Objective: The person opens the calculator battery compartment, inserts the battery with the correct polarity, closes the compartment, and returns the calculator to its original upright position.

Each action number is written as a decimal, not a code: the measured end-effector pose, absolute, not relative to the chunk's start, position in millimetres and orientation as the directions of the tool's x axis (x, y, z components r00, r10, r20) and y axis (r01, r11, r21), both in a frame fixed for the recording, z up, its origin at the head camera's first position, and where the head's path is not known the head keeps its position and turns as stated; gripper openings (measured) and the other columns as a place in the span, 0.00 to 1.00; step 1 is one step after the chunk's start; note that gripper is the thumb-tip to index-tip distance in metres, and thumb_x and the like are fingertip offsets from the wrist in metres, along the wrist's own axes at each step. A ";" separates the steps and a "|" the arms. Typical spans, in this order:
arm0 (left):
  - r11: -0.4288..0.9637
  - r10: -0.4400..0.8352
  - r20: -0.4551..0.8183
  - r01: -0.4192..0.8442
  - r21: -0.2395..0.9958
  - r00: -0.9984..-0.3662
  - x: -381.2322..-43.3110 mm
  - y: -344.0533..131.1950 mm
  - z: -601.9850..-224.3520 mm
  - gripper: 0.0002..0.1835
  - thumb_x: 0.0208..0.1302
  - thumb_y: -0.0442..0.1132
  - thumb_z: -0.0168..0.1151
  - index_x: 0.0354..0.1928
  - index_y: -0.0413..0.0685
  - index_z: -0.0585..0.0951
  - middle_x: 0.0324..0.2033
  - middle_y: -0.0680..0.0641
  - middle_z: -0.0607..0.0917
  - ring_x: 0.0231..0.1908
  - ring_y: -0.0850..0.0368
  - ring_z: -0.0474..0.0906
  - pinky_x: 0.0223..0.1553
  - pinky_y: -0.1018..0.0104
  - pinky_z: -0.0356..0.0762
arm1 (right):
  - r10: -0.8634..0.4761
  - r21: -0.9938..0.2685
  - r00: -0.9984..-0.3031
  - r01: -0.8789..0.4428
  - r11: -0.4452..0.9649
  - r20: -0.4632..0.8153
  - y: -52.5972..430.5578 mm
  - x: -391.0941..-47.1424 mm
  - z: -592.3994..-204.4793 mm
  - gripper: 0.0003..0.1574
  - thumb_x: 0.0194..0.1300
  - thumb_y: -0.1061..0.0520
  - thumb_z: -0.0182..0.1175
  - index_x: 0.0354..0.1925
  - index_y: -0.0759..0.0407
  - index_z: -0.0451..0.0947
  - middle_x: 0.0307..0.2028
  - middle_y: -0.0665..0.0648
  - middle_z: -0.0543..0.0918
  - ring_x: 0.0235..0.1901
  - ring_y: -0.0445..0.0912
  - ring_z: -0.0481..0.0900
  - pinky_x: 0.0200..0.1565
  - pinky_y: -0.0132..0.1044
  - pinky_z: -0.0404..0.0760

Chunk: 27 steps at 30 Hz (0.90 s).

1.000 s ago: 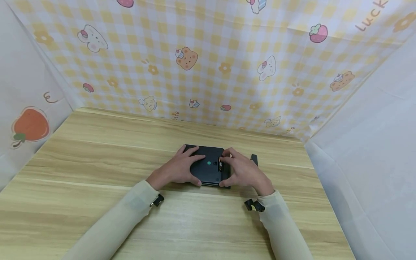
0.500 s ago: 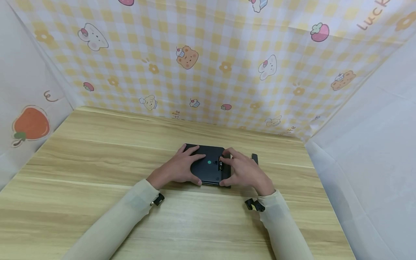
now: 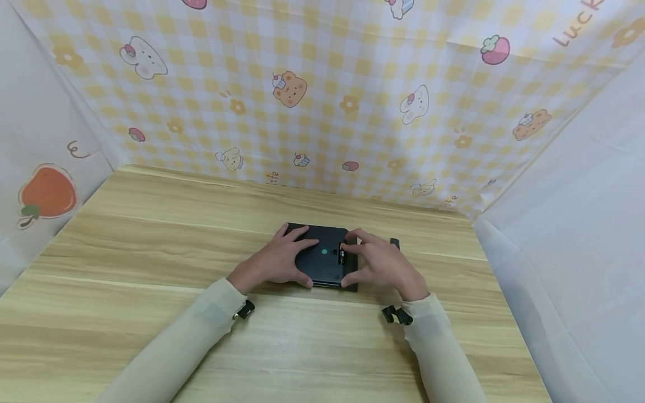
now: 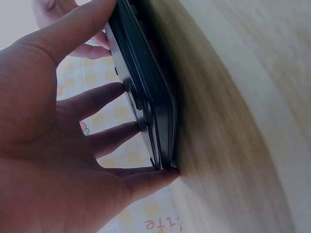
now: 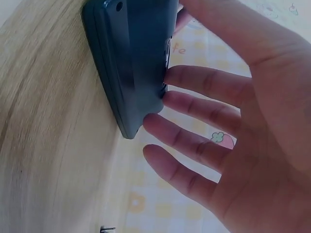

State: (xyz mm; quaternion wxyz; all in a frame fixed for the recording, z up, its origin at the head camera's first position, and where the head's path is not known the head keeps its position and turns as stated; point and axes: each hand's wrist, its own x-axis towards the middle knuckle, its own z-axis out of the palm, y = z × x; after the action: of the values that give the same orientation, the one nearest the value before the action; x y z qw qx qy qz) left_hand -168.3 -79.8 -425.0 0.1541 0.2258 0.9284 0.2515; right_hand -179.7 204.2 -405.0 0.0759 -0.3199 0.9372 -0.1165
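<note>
A flat black device (image 3: 322, 267) with a green dot (image 3: 324, 252) on top lies on the wooden table (image 3: 151, 246). My left hand (image 3: 274, 262) rests on its left part with fingers spread flat and the thumb at the front edge. My right hand (image 3: 380, 266) sits at its right side, with fingertips at a small opening (image 3: 342, 256) that holds small parts and the thumb at the front corner. In the left wrist view the left hand (image 4: 48, 145) lies with straight fingers along the device (image 4: 146, 87). In the right wrist view the right hand (image 5: 252, 121) touches the device (image 5: 131, 63) with its fingertips.
A small black piece (image 3: 395, 243) lies on the table just right of the device, behind my right hand. Checked cartoon-print cloth (image 3: 322, 101) walls the back and plain white sheets (image 3: 569, 224) close the sides. Bare wood lies to the left and in front.
The right wrist has edged slightly to the right. The left hand and the device have not visibly moved.
</note>
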 end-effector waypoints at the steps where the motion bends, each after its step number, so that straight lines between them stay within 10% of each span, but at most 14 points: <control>1: 0.772 0.497 -0.173 0.342 0.536 -0.850 -168.3 -79.8 -425.1 0.54 0.59 0.59 0.85 0.84 0.54 0.71 0.87 0.41 0.55 0.84 0.23 0.38 0.78 0.26 0.54 | -0.618 -0.278 -0.784 -0.581 0.765 -0.060 204.5 -180.4 -405.8 0.52 0.61 0.30 0.80 0.71 0.59 0.84 0.70 0.54 0.77 0.61 0.54 0.82 0.58 0.54 0.85; 10: 0.768 0.498 -0.170 0.341 0.542 -0.850 -168.4 -80.3 -426.1 0.54 0.59 0.59 0.85 0.84 0.54 0.71 0.87 0.42 0.55 0.84 0.23 0.38 0.78 0.26 0.55 | -0.618 -0.291 -0.780 -0.618 0.731 0.104 202.1 -185.2 -416.2 0.22 0.77 0.46 0.72 0.60 0.57 0.92 0.62 0.55 0.84 0.50 0.50 0.88 0.48 0.50 0.87; 27: 0.765 0.503 -0.161 0.351 0.539 -0.849 -167.6 -80.2 -425.5 0.54 0.59 0.59 0.86 0.84 0.53 0.71 0.87 0.41 0.55 0.84 0.22 0.38 0.78 0.26 0.54 | -0.553 -0.257 -0.818 -0.574 0.777 0.155 196.6 -183.0 -419.0 0.18 0.70 0.48 0.79 0.54 0.53 0.95 0.58 0.52 0.86 0.44 0.46 0.88 0.41 0.44 0.87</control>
State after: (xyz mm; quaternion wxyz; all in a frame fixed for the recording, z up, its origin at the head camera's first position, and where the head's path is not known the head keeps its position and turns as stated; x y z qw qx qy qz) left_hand -167.6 -80.2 -425.5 0.1499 0.2303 0.9275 0.2536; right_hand -183.0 196.6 -419.0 -0.0354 -0.2992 0.9420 -0.1475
